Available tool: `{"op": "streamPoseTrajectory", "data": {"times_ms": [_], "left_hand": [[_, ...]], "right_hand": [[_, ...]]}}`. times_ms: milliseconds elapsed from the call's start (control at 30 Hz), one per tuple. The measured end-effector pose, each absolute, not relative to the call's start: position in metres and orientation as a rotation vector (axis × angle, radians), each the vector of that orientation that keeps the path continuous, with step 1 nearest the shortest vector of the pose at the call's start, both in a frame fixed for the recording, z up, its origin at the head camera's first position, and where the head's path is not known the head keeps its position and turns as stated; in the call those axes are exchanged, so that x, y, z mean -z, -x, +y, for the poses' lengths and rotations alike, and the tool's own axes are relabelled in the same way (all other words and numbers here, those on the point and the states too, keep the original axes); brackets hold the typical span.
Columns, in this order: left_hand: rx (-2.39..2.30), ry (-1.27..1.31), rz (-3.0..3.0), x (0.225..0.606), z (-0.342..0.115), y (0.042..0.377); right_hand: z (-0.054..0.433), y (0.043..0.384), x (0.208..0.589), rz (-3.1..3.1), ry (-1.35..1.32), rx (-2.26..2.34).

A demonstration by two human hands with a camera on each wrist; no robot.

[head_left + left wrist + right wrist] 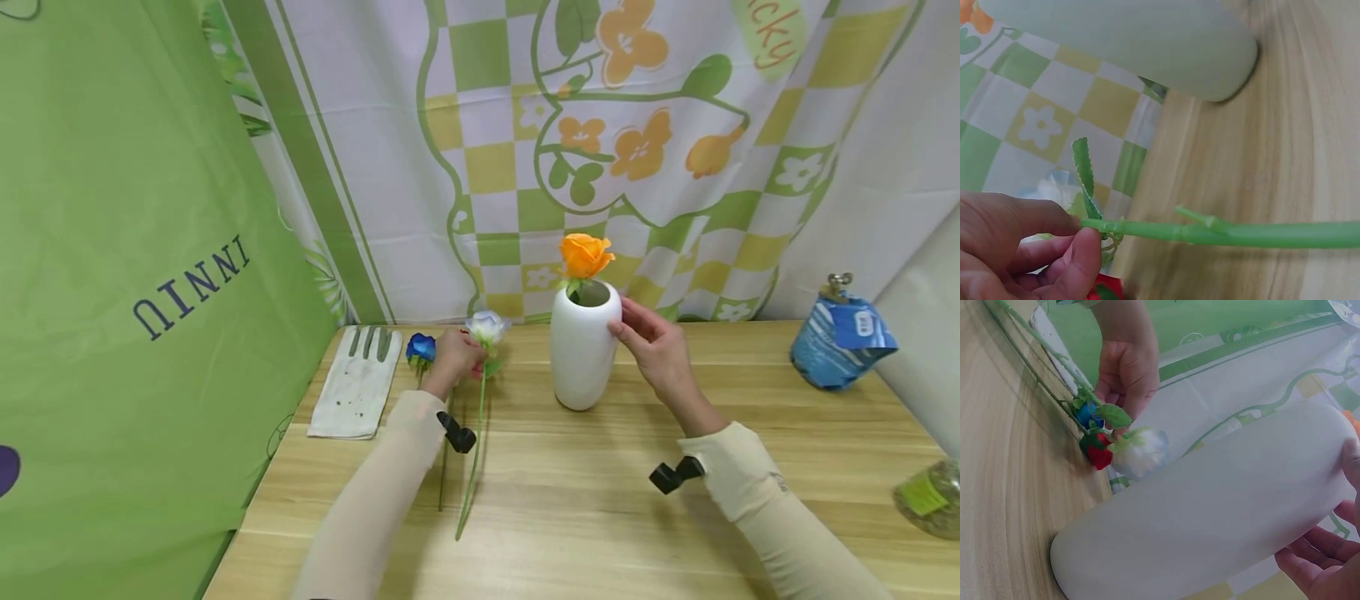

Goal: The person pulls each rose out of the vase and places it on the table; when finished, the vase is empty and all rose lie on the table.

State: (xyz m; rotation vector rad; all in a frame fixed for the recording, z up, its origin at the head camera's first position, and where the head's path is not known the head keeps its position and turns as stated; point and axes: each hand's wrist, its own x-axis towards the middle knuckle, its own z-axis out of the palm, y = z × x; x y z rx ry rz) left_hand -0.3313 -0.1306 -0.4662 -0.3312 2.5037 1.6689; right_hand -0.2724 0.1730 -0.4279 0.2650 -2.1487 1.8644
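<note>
My left hand (454, 362) pinches the green stem (1260, 235) of a white rose (487, 327) between thumb and forefinger, just below the bloom. The stem slants toward the front of the table. A blue rose (422, 346) lies beside that hand, and a red rose (1096, 451) is close under the white one, mostly hidden in the head view. On the right, a white vase (583, 354) stands upright with an orange rose (585, 255) in its mouth. My right hand (662, 354) grips the vase's upper right side, thumb in front and fingers behind.
A white glove (356, 383) with grey-green fingers lies at the table's left edge. At the right are a blue clipped bag (836, 342) and a jar with a yellow-green label (930, 498). A patterned curtain (495, 167) hangs behind the wooden table (570, 517).
</note>
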Motion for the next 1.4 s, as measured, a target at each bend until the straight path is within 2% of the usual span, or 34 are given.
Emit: {"op": "streamPoseTrajectory", "data": {"times_ms": [633,1400], "left_hand": [[-1.063,0.303,2.888,0.485,-0.134,0.339],[-1.072,0.313,2.931,0.499,-0.145,0.335]], "right_hand": [[0.173,0.272,0.427,-2.142,-0.261,-1.847],[0.173,0.272,0.429,-2.128,-0.267,-1.885]]}}
